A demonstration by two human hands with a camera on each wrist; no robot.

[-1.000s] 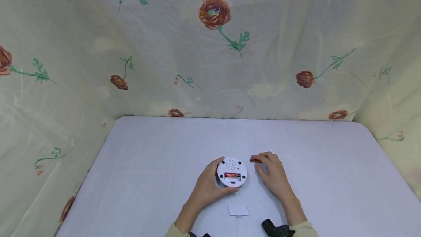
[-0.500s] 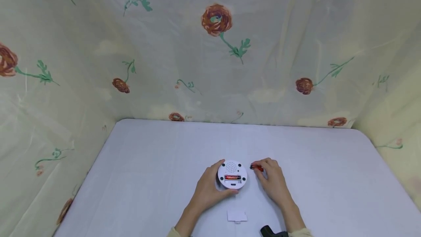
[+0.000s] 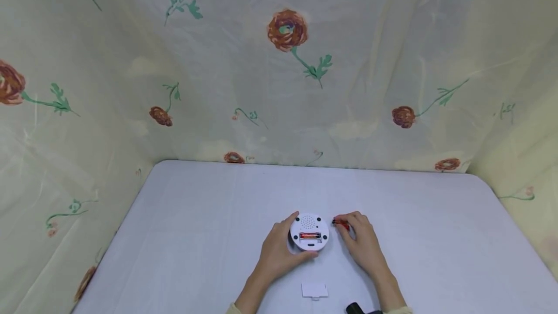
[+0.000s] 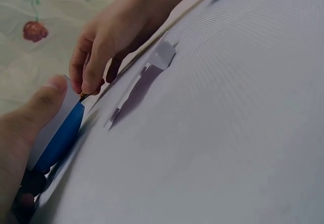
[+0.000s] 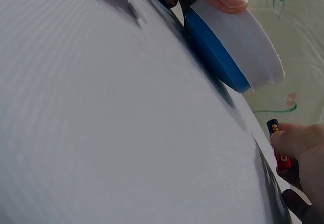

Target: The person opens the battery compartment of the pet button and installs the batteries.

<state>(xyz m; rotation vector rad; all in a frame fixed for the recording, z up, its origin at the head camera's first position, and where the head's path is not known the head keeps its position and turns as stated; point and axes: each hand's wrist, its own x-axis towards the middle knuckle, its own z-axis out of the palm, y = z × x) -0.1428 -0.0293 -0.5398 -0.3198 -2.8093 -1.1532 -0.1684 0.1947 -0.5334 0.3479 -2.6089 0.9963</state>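
In the head view my left hand (image 3: 279, 250) grips a round white device (image 3: 310, 224) by its side. Its underside faces up, with a speaker grille, dark feet and an uncovered battery slot. One red battery (image 3: 310, 236) lies in that slot. To the right of the device, my right hand (image 3: 364, 242) pinches a second red-and-black battery (image 3: 341, 223) between thumb and fingers, apart from the device. The right wrist view shows this held battery (image 5: 282, 161) up close, and the blue lower part of the device (image 5: 215, 52).
A white battery cover (image 3: 315, 290) with a small tab lies on the white tabletop (image 3: 196, 227), nearer me than the device. Floral curtains (image 3: 348, 62) surround the table's back and sides. A black wrist mount (image 3: 357, 308) sits at my right wrist.
The battery in my right hand has turned from nearly level to slanted, and more of its red body shows. My left hand keeps its grip on the device. The head view has tilted upward slightly.
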